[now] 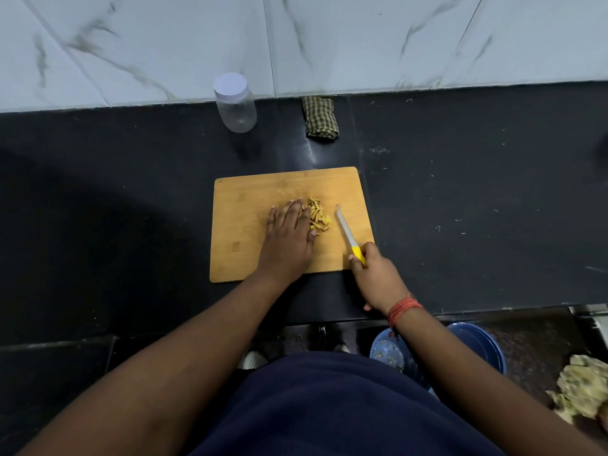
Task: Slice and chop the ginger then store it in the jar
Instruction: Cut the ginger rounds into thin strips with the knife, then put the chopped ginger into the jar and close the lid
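A clear jar (236,108) with a pale lid is seen upright on the black counter (460,192) in the upper middle of the frame, close to the marble-patterned wall (164,44). Just right of it, a folded checked cloth (321,117) is laid against the foot of the wall, apart from the jar.

Below these, at the centre of the frame, a wooden cutting board (237,205) is placed flat on the counter. The left hand (287,232) is laid palm down on the board with its fingers held straight and close together; nothing is gripped by it, and its fingertips are set against the left side of a small heap of sliced ginger (317,214). The yellowish strips are gathered near the middle of the board, well apart from the jar.

To the right of the heap, a knife (348,233) with a yellow handle is held by the right hand (378,278), whose fingers are curled round the handle. The blade is pointed toward the upper left, and its tip is kept just beside the ginger without touching it. A red thread band (402,310) is worn on the right wrist.

At the lower right, a blue bucket (477,347) is seen on the floor below the counter edge.
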